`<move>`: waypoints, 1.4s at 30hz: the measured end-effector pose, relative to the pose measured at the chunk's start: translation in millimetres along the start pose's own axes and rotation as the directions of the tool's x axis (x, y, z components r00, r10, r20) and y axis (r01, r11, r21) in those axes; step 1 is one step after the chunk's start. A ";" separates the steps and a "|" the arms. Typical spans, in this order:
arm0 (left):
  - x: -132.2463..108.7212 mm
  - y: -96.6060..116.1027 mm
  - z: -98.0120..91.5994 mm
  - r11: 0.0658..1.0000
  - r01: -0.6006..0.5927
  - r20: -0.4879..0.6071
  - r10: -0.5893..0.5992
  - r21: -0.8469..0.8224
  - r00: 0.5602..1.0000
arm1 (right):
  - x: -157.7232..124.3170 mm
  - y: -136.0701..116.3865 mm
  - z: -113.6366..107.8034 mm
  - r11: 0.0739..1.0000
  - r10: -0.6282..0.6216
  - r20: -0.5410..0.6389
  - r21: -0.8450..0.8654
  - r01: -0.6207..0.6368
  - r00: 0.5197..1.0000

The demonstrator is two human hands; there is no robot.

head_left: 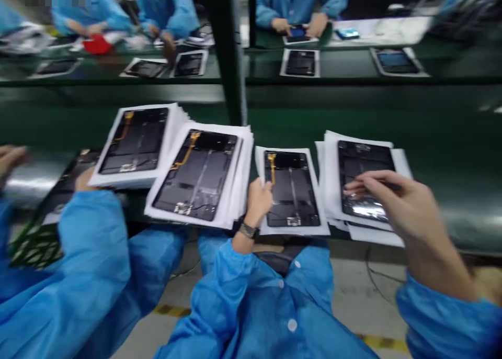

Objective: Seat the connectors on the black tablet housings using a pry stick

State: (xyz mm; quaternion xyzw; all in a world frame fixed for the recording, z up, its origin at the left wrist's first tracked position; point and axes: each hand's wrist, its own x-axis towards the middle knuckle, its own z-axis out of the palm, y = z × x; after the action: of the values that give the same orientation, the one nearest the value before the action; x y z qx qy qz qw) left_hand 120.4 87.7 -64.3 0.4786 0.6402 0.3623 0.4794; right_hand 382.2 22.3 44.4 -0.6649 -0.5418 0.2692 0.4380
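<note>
Near the bench edge in front of me, a black panel with an orange flex strip [292,191] lies on a white sheet [323,225]. My left hand [259,199], with a watch on the wrist, grips the left edge of this panel and sheet. On the right, another black panel [363,163] rests on a stack of white sheets [331,181]. My right hand [392,191] hovers over that panel with its thumb and fingers close together; whether anything small is between them is hidden.
Left of me are two more sheet stacks [243,176] with black panels, beside a co-worker's blue sleeve [94,244]. A dark post [231,50] rises behind. Across the bench, people handle panels along a green ledge [337,71].
</note>
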 end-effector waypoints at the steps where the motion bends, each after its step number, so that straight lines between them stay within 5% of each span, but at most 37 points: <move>1: -0.1 -0.8 4.6 0.999 -0.024 -0.010 0.025 0.030 1.000 | -3.2 9.2 -4.4 0.997 0.051 0.058 0.060 -0.054 0.997; 10: -13.0 6.4 31.3 0.942 -0.195 -0.171 0.247 0.274 0.954 | -22.7 51.2 5.8 0.980 0.035 0.189 0.187 -0.071 0.981; 15: -57.4 -29.0 26.4 0.756 -0.524 0.044 0.553 0.392 0.832 | -33.7 73.6 18.2 0.950 0.058 0.238 0.286 -0.127 0.970; 21: -96.7 -68.6 46.9 0.654 -0.620 0.188 0.607 0.432 0.772 | -51.9 119.0 27.4 0.921 0.105 0.327 0.323 -0.216 0.939; 27: -85.8 -48.0 72.0 0.610 -0.678 0.238 0.646 0.410 0.725 | -61.8 119.2 40.0 0.918 0.156 0.194 0.334 -0.215 0.968; 32: -86.7 -52.1 86.8 0.515 -0.753 0.364 0.665 0.410 0.653 | -69.3 123.7 38.5 0.887 0.220 0.234 0.355 -0.294 0.947; 42: -107.5 -71.7 93.7 0.497 -0.746 0.406 0.631 0.443 0.661 | -68.5 134.2 40.4 0.881 0.240 0.265 0.346 -0.324 0.934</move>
State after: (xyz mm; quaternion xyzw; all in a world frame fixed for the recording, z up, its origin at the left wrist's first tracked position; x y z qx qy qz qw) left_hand 200.2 -35.1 -127.8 0.8473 0.4225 0.2643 0.1835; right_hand 395.2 -35.4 -100.0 -0.6053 -0.4194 0.5011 0.4545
